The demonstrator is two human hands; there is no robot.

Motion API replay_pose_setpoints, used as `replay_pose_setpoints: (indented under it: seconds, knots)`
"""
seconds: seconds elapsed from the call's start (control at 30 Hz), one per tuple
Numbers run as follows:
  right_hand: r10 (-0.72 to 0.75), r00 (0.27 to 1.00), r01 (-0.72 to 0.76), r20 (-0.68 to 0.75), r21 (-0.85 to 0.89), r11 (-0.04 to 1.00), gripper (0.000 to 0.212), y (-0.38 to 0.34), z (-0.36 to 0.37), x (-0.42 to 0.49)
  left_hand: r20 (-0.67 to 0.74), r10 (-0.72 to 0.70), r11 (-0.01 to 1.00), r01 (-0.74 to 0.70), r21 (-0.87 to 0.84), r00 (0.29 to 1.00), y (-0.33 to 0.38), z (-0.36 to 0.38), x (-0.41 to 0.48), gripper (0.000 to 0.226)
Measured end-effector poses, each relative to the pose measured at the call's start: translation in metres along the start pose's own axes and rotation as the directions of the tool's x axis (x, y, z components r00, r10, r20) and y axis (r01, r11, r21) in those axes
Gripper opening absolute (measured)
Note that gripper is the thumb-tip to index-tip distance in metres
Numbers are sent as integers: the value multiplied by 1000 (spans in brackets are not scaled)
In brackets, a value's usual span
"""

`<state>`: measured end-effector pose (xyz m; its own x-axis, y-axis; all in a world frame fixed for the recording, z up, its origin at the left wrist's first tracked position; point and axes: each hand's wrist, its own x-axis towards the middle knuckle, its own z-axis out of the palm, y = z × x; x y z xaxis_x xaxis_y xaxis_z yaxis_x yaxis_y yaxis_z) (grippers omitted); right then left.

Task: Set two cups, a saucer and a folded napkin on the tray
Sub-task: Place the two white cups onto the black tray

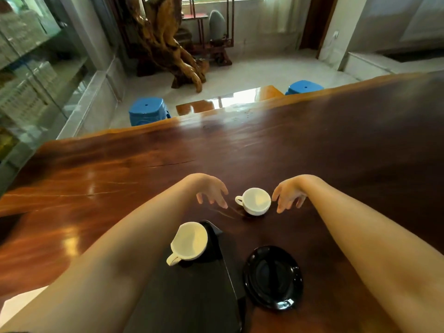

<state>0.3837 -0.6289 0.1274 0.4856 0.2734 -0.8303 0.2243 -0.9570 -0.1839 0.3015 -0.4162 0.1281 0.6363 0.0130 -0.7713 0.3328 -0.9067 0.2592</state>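
A white cup [255,200] stands on the dark wooden table [312,145], its handle pointing left. My left hand [212,189] hovers just left of it with fingers spread, holding nothing. My right hand [288,195] hovers just right of it, fingers apart and empty. Another white cup [189,241] sits at the far corner of the black tray [192,296], close to me. A black saucer [274,277] lies on the table right of the tray. I see no napkin.
Two blue stools [147,111] [304,87] stand beyond the table's far edge, with a low glossy bench [228,102] between them. A large carved wood root [165,44] stands on the floor behind. Glass cabinets [31,68] line the left wall.
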Motion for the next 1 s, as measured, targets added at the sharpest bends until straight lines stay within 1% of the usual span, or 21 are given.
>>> replay_pose_setpoints:
  seconds: [0.13,0.3,0.4,0.5,0.63,0.7,0.8,0.9,1.0]
  knots:
    - [12,999,-12,-29,-9,1000,70,17,-4,18,27,-7,998,5,60,1000,11,2,26,67]
    - [3,999,0,-43,56,998,79,31,4,57,24,-10,995,8,95,1000,16,9,61,61]
    - [-5,998,10,-55,93,996,84,35,10,78,-13,-2,992,4,128,1000,12,13,83,54]
    - [-22,995,29,-96,72,997,88,35,16,96,-59,-17,991,24,131,998,5,16,104,62]
    - [-106,986,124,-132,137,983,87,33,24,118,-97,-2,998,8,62,995,0,19,130,77]
    - [-159,971,187,-179,157,970,87,30,29,126,-104,31,999,-30,11,994,0,22,140,82]
    - [-197,947,247,-252,185,951,89,28,36,134,-146,106,992,-116,-58,984,3,27,150,88]
    - [-235,933,306,-272,260,916,90,30,41,138,-159,163,972,-186,-145,974,6,33,157,89]
    - [-249,931,328,-267,313,891,91,31,43,136,-154,178,956,-208,-205,972,10,40,160,83]
